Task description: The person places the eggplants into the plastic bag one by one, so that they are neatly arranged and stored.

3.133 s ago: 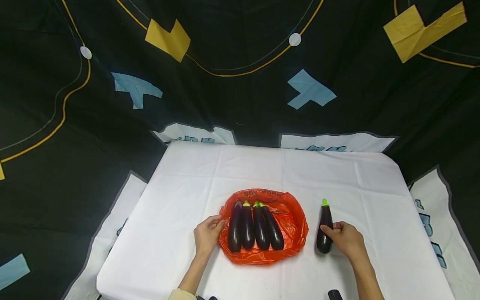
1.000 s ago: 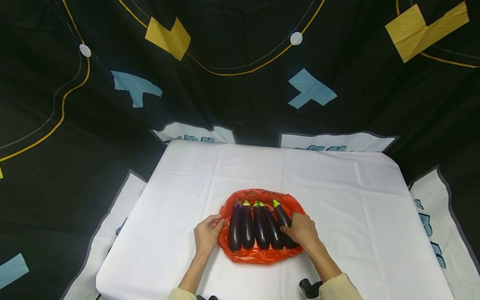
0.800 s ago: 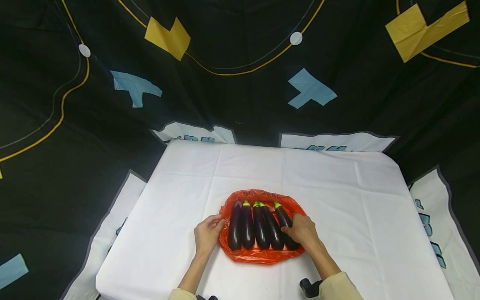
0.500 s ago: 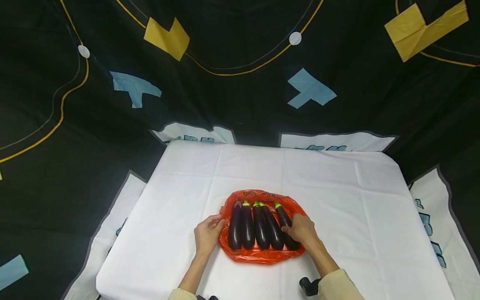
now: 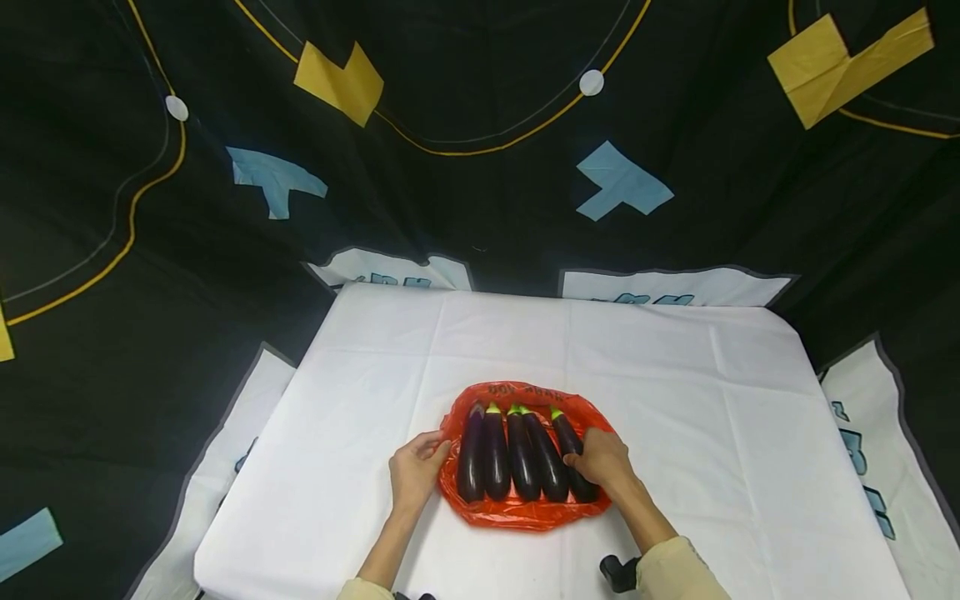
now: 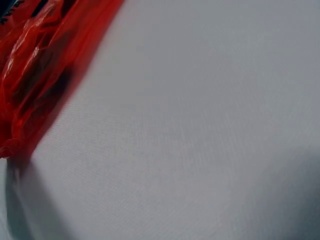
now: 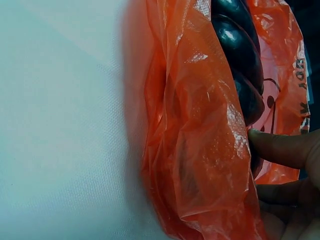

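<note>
A red plastic bag (image 5: 517,518) lies opened out on the white table, with several dark purple eggplants (image 5: 495,458) side by side in it. At the bag's left rim, my left hand (image 5: 414,475) pinches the plastic between thumb and fingers. My right hand (image 5: 606,460) reaches over the right rim and holds the rightmost eggplant (image 5: 566,433), which lies in the bag, its green stem end pointing away. In the right wrist view the thumb (image 7: 280,147) rests on an eggplant, while the bag wall (image 7: 200,125) hides most of it. The left wrist view shows only the bag's side (image 6: 45,65), without the hand.
White cloth (image 5: 600,350) covers the table around the bag. A black curved object (image 5: 619,575) sits by the right sleeve, and dark pieces (image 5: 420,596) show by the left sleeve. Behind the table hangs a black backdrop (image 5: 480,208) with yellow and blue shapes.
About three seconds ago my right hand held the eggplant on the cloth right of the bag; it has moved left into the bag. Over the last second both hands stay nearly still.
</note>
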A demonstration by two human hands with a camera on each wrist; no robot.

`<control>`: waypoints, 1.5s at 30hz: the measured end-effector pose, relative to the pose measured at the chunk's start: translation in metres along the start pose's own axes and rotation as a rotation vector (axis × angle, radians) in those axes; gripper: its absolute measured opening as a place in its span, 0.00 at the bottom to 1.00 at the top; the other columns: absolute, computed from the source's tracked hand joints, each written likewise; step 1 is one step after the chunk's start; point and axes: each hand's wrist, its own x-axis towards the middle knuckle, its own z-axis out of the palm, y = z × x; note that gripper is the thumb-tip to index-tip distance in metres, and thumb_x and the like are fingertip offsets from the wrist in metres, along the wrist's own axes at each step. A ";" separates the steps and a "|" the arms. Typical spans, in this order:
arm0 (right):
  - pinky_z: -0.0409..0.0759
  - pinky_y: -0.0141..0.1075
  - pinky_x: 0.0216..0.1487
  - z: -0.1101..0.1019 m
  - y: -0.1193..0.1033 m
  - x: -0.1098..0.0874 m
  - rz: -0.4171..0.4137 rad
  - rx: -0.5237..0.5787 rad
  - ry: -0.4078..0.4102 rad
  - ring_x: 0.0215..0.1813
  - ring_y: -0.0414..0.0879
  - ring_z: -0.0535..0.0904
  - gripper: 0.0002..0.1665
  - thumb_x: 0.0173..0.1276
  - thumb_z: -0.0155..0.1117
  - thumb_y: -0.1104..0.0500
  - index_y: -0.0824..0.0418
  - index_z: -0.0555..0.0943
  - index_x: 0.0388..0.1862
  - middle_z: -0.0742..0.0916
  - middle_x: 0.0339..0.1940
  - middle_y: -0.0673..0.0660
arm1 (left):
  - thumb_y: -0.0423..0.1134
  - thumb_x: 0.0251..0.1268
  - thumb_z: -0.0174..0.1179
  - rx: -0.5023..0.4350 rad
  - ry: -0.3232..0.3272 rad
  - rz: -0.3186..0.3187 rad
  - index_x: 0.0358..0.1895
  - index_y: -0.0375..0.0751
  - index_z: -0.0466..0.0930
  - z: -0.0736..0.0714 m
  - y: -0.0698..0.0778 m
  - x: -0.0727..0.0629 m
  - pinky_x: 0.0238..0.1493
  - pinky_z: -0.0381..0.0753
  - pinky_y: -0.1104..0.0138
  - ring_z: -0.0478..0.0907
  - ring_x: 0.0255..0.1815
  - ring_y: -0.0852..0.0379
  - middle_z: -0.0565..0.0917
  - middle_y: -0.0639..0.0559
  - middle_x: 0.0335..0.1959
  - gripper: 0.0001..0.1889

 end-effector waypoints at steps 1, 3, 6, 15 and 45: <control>0.69 0.35 0.23 0.000 0.000 0.000 0.002 -0.005 0.000 0.24 0.47 0.70 0.19 0.54 0.75 0.54 0.63 0.74 0.20 0.74 0.18 0.54 | 0.34 0.54 0.69 -0.004 -0.001 0.000 0.37 0.43 0.87 0.000 0.000 0.000 0.30 0.80 0.73 0.85 0.31 0.57 0.87 0.49 0.31 0.06; 0.69 0.35 0.23 0.000 0.000 0.000 0.000 -0.009 0.001 0.24 0.47 0.70 0.19 0.54 0.74 0.54 0.63 0.74 0.20 0.74 0.18 0.55 | 0.34 0.54 0.69 -0.009 -0.002 0.002 0.37 0.43 0.87 0.000 0.000 0.000 0.30 0.81 0.73 0.85 0.31 0.57 0.87 0.49 0.31 0.06; 0.69 0.35 0.23 -0.001 -0.001 0.000 0.003 -0.011 0.002 0.24 0.47 0.70 0.19 0.54 0.74 0.54 0.63 0.74 0.20 0.74 0.18 0.54 | 0.34 0.54 0.69 -0.014 -0.001 0.006 0.36 0.43 0.87 0.000 0.001 0.000 0.29 0.81 0.72 0.85 0.31 0.57 0.87 0.50 0.31 0.06; 0.69 0.34 0.23 -0.001 -0.003 0.001 -0.008 -0.025 0.004 0.23 0.47 0.70 0.20 0.54 0.74 0.53 0.62 0.73 0.18 0.74 0.16 0.54 | 0.34 0.55 0.69 -0.003 0.002 -0.014 0.37 0.43 0.87 0.000 0.003 0.000 0.31 0.81 0.73 0.85 0.32 0.56 0.87 0.49 0.33 0.07; 0.72 0.37 0.24 0.000 -0.005 -0.003 0.023 -0.014 0.027 0.24 0.48 0.71 0.21 0.54 0.74 0.53 0.61 0.73 0.16 0.75 0.17 0.55 | 0.34 0.54 0.69 0.006 0.007 -0.008 0.37 0.41 0.87 0.000 0.000 -0.001 0.28 0.80 0.73 0.85 0.30 0.56 0.87 0.48 0.30 0.07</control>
